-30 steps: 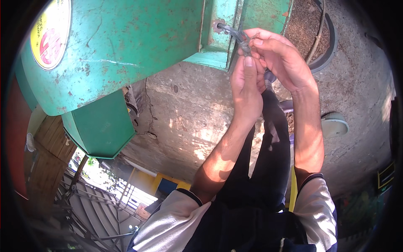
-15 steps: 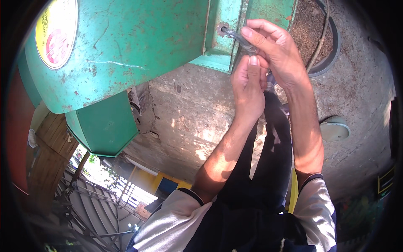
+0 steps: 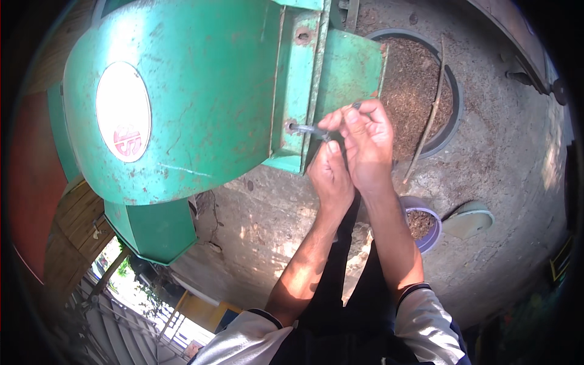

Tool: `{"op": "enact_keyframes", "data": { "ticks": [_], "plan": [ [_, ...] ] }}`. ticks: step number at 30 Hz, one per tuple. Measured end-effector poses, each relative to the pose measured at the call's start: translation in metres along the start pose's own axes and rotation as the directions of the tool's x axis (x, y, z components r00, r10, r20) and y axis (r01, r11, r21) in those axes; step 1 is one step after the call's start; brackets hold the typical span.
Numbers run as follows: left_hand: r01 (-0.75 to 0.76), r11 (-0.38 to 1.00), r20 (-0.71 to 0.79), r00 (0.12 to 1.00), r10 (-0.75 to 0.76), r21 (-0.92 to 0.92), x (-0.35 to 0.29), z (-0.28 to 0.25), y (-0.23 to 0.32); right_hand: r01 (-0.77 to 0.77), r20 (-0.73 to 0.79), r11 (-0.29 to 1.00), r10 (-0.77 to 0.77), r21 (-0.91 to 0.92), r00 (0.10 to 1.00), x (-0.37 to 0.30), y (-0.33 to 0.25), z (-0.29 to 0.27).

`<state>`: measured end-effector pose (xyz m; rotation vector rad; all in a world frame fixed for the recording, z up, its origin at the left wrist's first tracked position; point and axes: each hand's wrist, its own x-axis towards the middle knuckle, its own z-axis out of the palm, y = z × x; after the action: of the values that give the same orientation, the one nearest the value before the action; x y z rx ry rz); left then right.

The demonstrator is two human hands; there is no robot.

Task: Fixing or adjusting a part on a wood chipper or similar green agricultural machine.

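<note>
A dark grey cord or strip [image 3: 309, 129], its exact kind unclear, runs through a rusty hole in the flange of a green metal machine [image 3: 201, 109]. My left hand [image 3: 331, 182] pinches it between thumb and fingers just right of the flange. Slightly above and to the right, my right hand [image 3: 368, 143] is closed, with a dark tip of what looks like the same cord [image 3: 356, 106] showing at its fingertips. Most of the cord between the two hands is hidden by my fingers. Higher on the flange is a second rusty hole [image 3: 303, 36], with nothing through it.
Beyond the green chute [image 3: 350, 67] stands a large dark tub [image 3: 457, 103] of brown shredded material, a stick [image 3: 433, 112] lying across it. A purple bucket [image 3: 433, 234] and a grey-green lid-like dish [image 3: 477, 219] are on the concrete floor, right of my right forearm.
The machine and tub appear lower in view, and the purple bucket has come into sight. My right hand has moved off the cord's stretch by the hole and now pinches farther along, beside my left.
</note>
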<state>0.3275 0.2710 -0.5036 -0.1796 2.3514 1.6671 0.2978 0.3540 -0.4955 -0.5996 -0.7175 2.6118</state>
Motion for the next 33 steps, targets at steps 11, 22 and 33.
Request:
{"op": "enact_keyframes", "data": {
  "ticks": [11,22,33],
  "plan": [
    [-0.094,0.969,-0.214,0.966,0.145,0.230,-0.011,0.002,-0.016,0.409,0.466,0.599,-0.067,-0.689,0.883,0.025,-0.034,0.055],
    [0.150,0.933,-0.109,0.987,-0.121,0.326,-0.005,0.009,-0.012,0.005,0.012,0.760,0.004,-0.650,1.000,0.027,-0.029,0.034],
    [-0.139,0.954,-0.114,0.978,0.174,0.266,-0.013,-0.001,-0.019,0.254,0.360,0.410,0.205,-0.876,0.910,0.013,-0.041,0.030]
  ]
}}
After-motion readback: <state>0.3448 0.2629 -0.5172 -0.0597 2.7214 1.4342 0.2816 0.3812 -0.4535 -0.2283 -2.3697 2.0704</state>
